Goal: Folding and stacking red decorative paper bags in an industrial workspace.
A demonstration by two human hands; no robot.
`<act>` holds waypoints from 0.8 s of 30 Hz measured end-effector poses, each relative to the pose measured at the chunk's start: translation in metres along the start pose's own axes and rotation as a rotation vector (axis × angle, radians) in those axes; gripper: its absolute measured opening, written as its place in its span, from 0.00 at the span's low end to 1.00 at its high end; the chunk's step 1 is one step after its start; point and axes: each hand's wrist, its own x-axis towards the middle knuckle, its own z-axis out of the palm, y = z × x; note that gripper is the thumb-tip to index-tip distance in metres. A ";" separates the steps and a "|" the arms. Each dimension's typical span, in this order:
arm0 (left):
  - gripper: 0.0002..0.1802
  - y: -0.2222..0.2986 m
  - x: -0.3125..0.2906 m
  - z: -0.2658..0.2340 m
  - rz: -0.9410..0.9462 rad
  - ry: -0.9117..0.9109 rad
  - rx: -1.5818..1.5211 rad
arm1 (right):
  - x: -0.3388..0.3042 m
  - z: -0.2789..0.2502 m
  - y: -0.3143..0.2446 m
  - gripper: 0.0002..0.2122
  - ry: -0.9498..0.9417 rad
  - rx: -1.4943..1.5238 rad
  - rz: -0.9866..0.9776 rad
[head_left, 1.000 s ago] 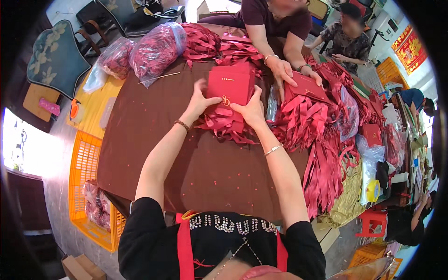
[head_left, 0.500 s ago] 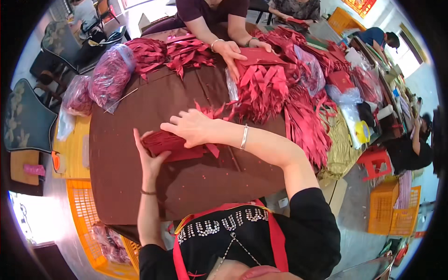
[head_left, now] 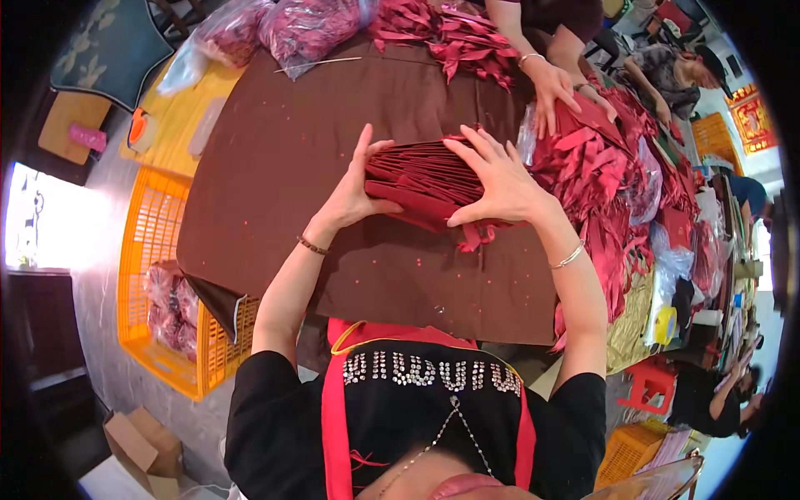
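A thick stack of flat dark red pieces (head_left: 423,177) stands between my hands above the brown-covered table (head_left: 275,183), its many thin edges facing up. My left hand (head_left: 350,192) grips the left end, thumb along the near side and fingers behind. At the other end my right hand (head_left: 502,185) presses with fingers spread over the top and thumb on the near face. Red ribbon ends (head_left: 477,237) hang from the stack's lower right. To the right, a co-worker's hands (head_left: 554,96) rest on a red pile with many ribbons (head_left: 583,154).
Plastic bags of red ribbon pieces (head_left: 312,33) lie at the far left edge, near a thin stick (head_left: 325,61). An orange crate (head_left: 150,242) holding bagged red items stands on the floor at left. A red stool (head_left: 650,385) and yellow tape roll (head_left: 664,325) are at right.
My right hand has come off the top of the stack and now holds its right end. The stack is turned edges up. My view has swung, shifting the table and the co-worker to the right.
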 end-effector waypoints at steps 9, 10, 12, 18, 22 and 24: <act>0.65 -0.009 0.009 0.036 0.044 0.001 0.084 | 0.020 0.031 0.018 0.26 0.583 0.612 0.193; 0.65 -0.007 0.009 0.037 0.041 -0.007 0.080 | 0.018 0.028 0.019 0.28 0.569 0.898 0.295; 0.64 -0.002 0.012 0.038 0.071 0.008 0.032 | 0.014 0.018 0.023 0.29 0.601 1.477 0.425; 0.64 0.000 0.009 0.037 0.071 -0.003 0.122 | -0.043 0.020 0.044 0.35 0.599 1.319 0.310; 0.65 -0.005 0.011 0.040 0.041 -0.024 0.070 | -0.069 0.075 0.012 0.38 0.899 1.359 0.376; 0.66 -0.004 0.014 0.045 0.055 -0.080 0.030 | -0.052 0.089 -0.002 0.39 0.959 1.492 0.412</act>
